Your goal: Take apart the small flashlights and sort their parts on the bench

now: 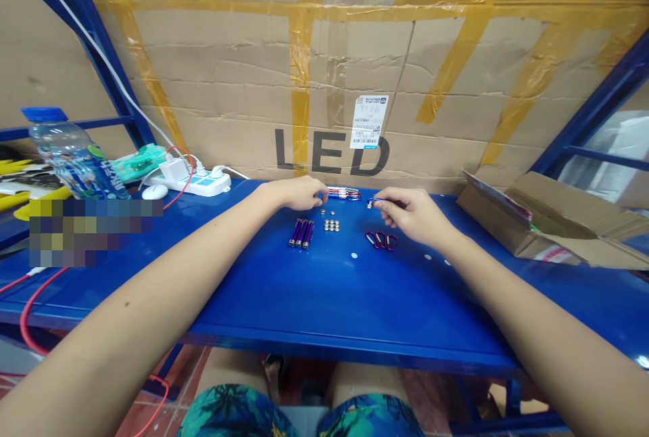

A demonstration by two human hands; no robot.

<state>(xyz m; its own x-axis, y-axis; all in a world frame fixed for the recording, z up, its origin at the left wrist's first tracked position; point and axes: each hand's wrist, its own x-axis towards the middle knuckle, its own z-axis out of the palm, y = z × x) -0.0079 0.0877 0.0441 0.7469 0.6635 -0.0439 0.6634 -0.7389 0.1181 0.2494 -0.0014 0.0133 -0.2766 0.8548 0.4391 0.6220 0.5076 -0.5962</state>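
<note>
My left hand (305,193) reaches to the back of the blue table, fingers bent down and closed just above a small silver button cell (323,212). Whether anything is between its fingertips is hidden. My right hand (410,212) pinches a small blue-and-silver piece (370,203) between thumb and fingers. Several more button cells (332,226) lie grouped between the hands. Left of them rest purple metal tubes (301,234), side by side. Purple-red carabiners (382,241) lie below my right hand. Behind the cells are red and blue tubes with clips (345,193).
An open cardboard box (532,220) stands at the right. A power strip (203,182), a water bottle (76,153) and red cables occupy the left. Small white discs (353,256) dot the table (345,302). A taped cardboard wall (243,85) closes the back.
</note>
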